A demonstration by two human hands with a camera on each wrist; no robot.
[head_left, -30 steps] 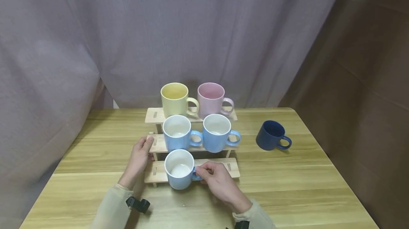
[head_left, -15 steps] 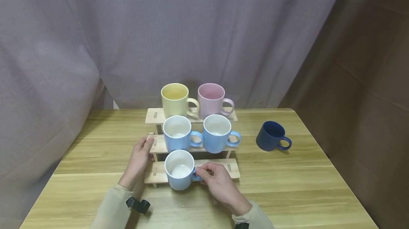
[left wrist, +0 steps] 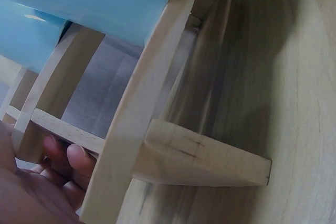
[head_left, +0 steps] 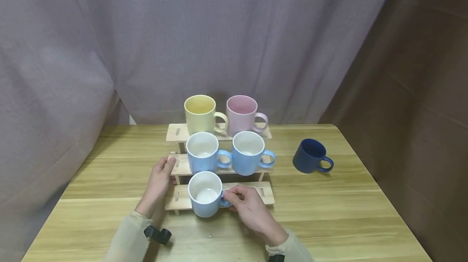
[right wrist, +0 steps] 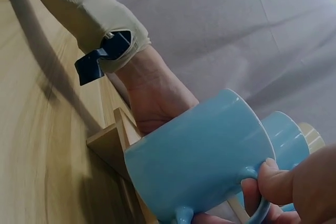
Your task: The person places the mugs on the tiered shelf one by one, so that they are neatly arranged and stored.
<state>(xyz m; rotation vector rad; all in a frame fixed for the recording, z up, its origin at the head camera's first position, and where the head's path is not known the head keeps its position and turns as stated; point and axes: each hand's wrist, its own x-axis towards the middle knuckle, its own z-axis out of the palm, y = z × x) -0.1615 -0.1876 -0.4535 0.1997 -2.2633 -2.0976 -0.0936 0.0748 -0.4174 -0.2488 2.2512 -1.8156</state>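
Note:
A light blue mug with a white inside stands upright at the lowest step of a three-step wooden rack. My right hand pinches its handle between thumb and fingers, as the right wrist view shows closely. At the rack's left side, my left hand grips the end of the middle step. Its curled fingertips show below that board in the left wrist view. Two more light blue mugs, a left one and a right one, sit on the middle step.
A yellow mug and a pink mug occupy the top step. To the right, a dark blue mug stands on the wooden table. Grey curtain hangs behind the table.

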